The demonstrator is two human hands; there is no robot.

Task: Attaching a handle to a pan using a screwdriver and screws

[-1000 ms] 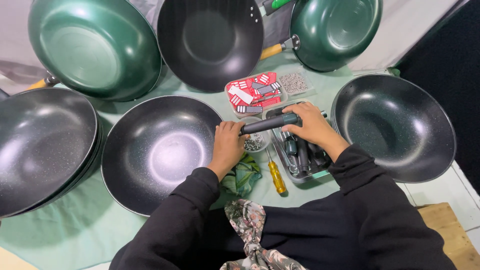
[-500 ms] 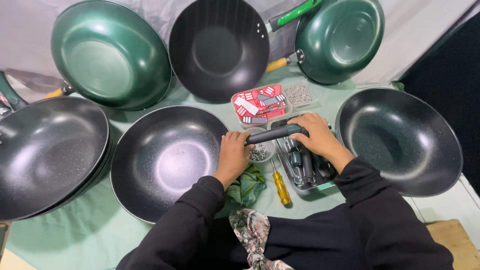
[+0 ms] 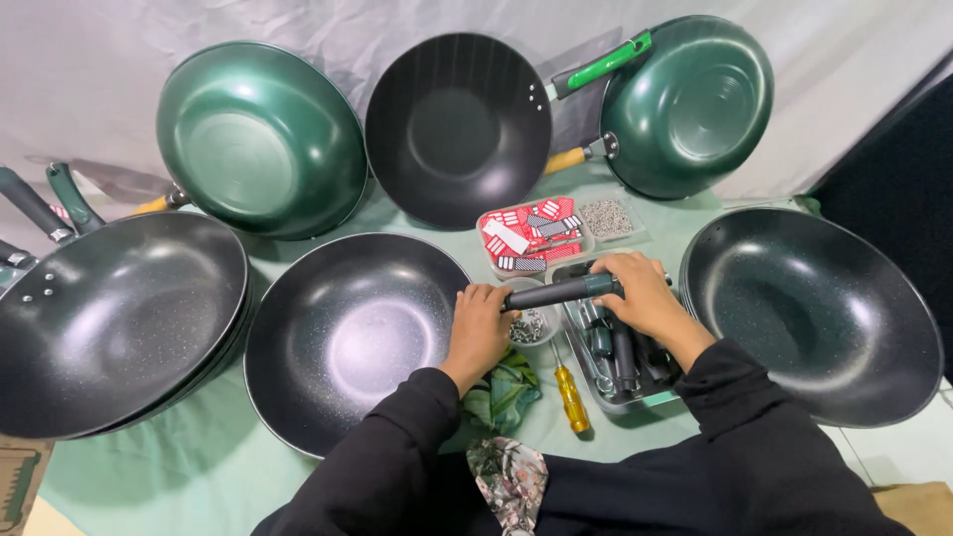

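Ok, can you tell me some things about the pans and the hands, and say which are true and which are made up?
1. The right hand grips a dark handle. True.
2. The left hand rests at the rim of the middle pan. True.
3. The screwdriver is red. False: it is yellow.
4. The pan on the right is upside down. False: its dark inside faces up.
5. More handles lie in the tray. True.
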